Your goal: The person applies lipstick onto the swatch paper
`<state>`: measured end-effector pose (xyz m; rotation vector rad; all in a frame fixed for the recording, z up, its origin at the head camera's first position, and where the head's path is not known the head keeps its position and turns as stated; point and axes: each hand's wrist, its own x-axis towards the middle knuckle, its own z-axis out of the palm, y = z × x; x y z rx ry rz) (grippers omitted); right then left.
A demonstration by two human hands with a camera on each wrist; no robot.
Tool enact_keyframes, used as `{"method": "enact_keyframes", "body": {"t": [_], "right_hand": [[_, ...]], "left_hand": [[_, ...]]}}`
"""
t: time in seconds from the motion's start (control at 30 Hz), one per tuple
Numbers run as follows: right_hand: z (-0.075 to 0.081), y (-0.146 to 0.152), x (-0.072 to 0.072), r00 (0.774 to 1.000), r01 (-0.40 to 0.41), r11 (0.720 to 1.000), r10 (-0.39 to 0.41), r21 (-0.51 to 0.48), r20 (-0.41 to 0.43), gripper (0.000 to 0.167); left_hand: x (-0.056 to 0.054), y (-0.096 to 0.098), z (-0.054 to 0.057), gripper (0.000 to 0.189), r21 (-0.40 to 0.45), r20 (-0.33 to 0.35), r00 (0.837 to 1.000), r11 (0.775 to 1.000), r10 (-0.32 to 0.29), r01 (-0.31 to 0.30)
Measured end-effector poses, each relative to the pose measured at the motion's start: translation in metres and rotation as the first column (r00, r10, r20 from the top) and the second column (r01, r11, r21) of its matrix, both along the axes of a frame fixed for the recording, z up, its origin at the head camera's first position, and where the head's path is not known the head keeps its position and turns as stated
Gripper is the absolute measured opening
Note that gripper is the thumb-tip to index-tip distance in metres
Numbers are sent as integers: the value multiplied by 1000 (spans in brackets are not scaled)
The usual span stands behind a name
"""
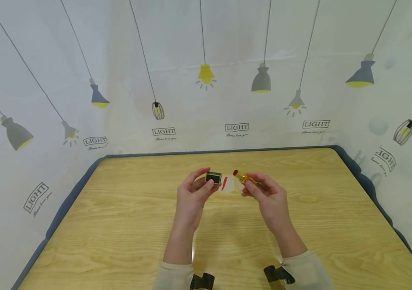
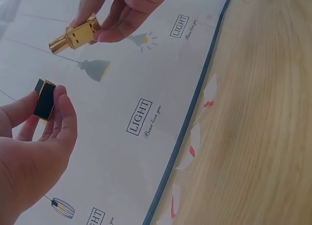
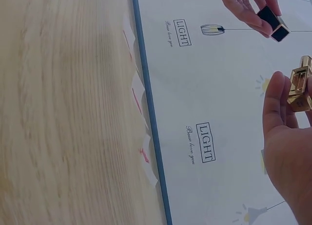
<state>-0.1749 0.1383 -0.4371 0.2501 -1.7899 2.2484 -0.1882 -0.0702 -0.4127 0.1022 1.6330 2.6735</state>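
Observation:
My left hand [image 1: 190, 198] pinches a black lipstick cap [image 1: 213, 177] with gold edges between thumb and fingers. Across from it, my right hand [image 1: 272, 201] grips a gold lipstick [image 1: 243, 177], its red tip pointing up and to the left. Cap and lipstick are held apart, above the table. The left wrist view shows the lipstick's square gold base [image 2: 83, 34] in the right fingers. On the table behind the hands lies white paper [image 1: 229, 184] with a red streak; the wrist views show three torn pieces bearing red marks.
The wooden table [image 1: 119, 225] has a dark blue edging [image 1: 79, 197] along its back and sides. Behind it stands a pale wall covering [image 1: 184, 36] printed with hanging lamps and the word LIGHT. A black strap device [image 1: 203, 280] sits at each wrist.

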Motion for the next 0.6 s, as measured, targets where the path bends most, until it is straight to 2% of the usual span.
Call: {"method": "enact_keyframes", "body": {"t": [0.1, 0.27, 0.6], "right_hand": [[1, -1, 1, 1000, 2, 1000, -3, 26, 12, 30], [0, -3, 2, 1000, 3, 998, -5, 62, 27, 30], [0, -6, 5, 1000, 18, 994, -16, 104, -19, 27]], "left_hand": [[0, 1, 1, 36, 10, -13, 1000, 1000, -5, 6], [1, 3, 1, 35, 7, 6, 1000, 1000, -14, 14], [3, 7, 1, 34, -21, 0, 1000, 999, -27, 27]]}}
